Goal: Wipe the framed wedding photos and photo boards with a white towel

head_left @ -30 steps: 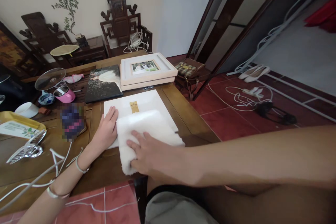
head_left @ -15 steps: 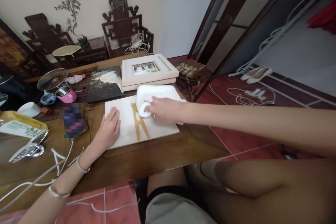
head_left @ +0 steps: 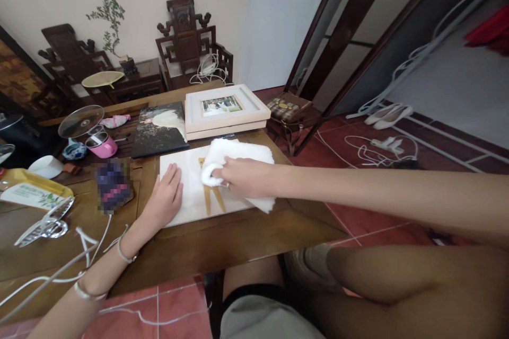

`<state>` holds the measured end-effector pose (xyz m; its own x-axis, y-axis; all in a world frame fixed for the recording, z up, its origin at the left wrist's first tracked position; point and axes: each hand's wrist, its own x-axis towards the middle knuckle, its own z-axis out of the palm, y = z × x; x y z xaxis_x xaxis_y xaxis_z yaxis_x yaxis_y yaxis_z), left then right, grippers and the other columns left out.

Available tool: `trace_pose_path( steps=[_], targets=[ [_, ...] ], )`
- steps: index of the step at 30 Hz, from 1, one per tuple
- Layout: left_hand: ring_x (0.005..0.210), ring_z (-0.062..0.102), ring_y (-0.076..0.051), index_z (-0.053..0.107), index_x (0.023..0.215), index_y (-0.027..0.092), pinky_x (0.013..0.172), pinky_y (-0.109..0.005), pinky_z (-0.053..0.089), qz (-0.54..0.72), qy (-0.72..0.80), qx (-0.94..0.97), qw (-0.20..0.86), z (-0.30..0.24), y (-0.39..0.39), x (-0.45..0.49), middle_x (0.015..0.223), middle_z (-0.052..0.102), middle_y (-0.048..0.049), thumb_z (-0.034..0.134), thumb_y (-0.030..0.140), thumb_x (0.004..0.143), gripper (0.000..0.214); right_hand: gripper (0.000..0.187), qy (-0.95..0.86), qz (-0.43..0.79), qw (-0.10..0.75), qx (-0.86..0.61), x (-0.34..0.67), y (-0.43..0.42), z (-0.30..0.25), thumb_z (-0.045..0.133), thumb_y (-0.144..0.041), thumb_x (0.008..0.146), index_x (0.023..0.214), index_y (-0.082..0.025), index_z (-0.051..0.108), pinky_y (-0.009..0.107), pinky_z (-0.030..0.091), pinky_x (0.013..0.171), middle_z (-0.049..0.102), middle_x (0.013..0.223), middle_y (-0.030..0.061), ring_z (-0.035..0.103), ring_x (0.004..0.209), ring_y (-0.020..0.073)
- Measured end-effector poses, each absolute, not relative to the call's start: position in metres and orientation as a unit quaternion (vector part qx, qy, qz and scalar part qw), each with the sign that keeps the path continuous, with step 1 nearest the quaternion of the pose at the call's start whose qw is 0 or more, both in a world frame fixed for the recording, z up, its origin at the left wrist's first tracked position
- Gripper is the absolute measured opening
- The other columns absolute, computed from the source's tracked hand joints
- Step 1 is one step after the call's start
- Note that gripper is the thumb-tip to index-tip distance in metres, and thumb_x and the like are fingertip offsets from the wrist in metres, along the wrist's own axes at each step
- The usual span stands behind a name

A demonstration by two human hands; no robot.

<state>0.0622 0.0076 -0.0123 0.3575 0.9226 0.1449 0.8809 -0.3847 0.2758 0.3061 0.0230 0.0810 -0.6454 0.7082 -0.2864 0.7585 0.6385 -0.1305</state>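
Note:
On the wooden table lies a white board [head_left: 186,189] with a yellow, A-shaped figure [head_left: 214,198] on it. My left hand [head_left: 165,196] rests flat on the board's left edge, fingers stretched out and together. A folded white towel [head_left: 246,154] is gripped in my right hand [head_left: 244,176], which presses it on the right part of the board. The towel covers the upper right of the yellow figure, and its lower corner reaches over the board's near right edge.
Behind the board sit a black picture panel [head_left: 159,130] and stacked photo frames [head_left: 227,106]. To the left are a pink mug [head_left: 102,144], a yellow pouch [head_left: 35,190], a silver hair clip [head_left: 50,222] and white cables [head_left: 85,246]. A wooden chair [head_left: 342,32] stands right.
My right hand has slid the towel slightly left and toward me, over more of the yellow figure. The towel has spread out on its near side. My left hand stays put.

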Motion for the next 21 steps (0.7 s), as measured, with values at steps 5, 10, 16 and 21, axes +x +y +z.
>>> trace_pose_path(
  steps=[5, 10, 16, 21],
  targets=[
    [0.146, 0.03, -0.032, 0.044, 0.142, 0.011, 0.115, -0.06, 0.027, 0.182, 0.555, 0.806, 0.095, -0.015, 0.011, 0.068, 0.154, 0.039, -0.0199, 0.031, 0.027, 0.098, 0.048, 0.046, 0.93, -0.025, 0.071, 0.36, 0.295, 0.038, 0.064, 0.046, -0.005, 0.083, 0.128, -0.012, 0.057, 0.043, 0.05, 0.079, 0.057, 0.128, 0.0222, 0.049, 0.124, 0.0376],
    [0.134, 0.049, -0.03, 0.048, 0.139, 0.007, 0.114, -0.052, 0.036, 0.274, 0.567, 0.767, 0.122, -0.008, 0.012, 0.076, 0.143, 0.053, -0.0197, 0.03, 0.03, 0.097, 0.052, 0.048, 0.975, 0.021, 0.091, 0.202, 0.294, 0.02, 0.061, 0.049, -0.008, 0.084, 0.131, -0.016, 0.056, 0.059, 0.038, 0.101, 0.039, 0.152, 0.0169, 0.027, 0.142, 0.0401],
    [0.13, 0.053, -0.027, 0.051, 0.136, 0.009, 0.113, -0.048, 0.038, 0.324, 0.577, 0.735, 0.146, 0.004, 0.008, 0.078, 0.14, 0.056, -0.0175, 0.031, 0.035, 0.098, 0.05, 0.035, 0.995, -0.048, 0.067, 0.053, 0.304, -0.011, 0.07, 0.057, -0.015, 0.083, 0.117, -0.021, 0.065, 0.049, 0.037, 0.102, 0.053, 0.142, 0.0115, 0.04, 0.135, 0.0316],
    [0.133, 0.05, -0.027, 0.052, 0.134, 0.007, 0.114, -0.047, 0.037, 0.3, 0.573, 0.752, 0.128, 0.003, 0.006, 0.073, 0.139, 0.056, -0.019, 0.033, 0.036, 0.097, 0.051, 0.029, 0.969, -0.153, 0.091, 0.169, 0.323, -0.001, 0.097, 0.052, -0.012, 0.081, 0.103, -0.019, 0.069, 0.034, 0.045, 0.075, 0.069, 0.104, 0.0116, 0.064, 0.087, 0.0225]
  ],
)
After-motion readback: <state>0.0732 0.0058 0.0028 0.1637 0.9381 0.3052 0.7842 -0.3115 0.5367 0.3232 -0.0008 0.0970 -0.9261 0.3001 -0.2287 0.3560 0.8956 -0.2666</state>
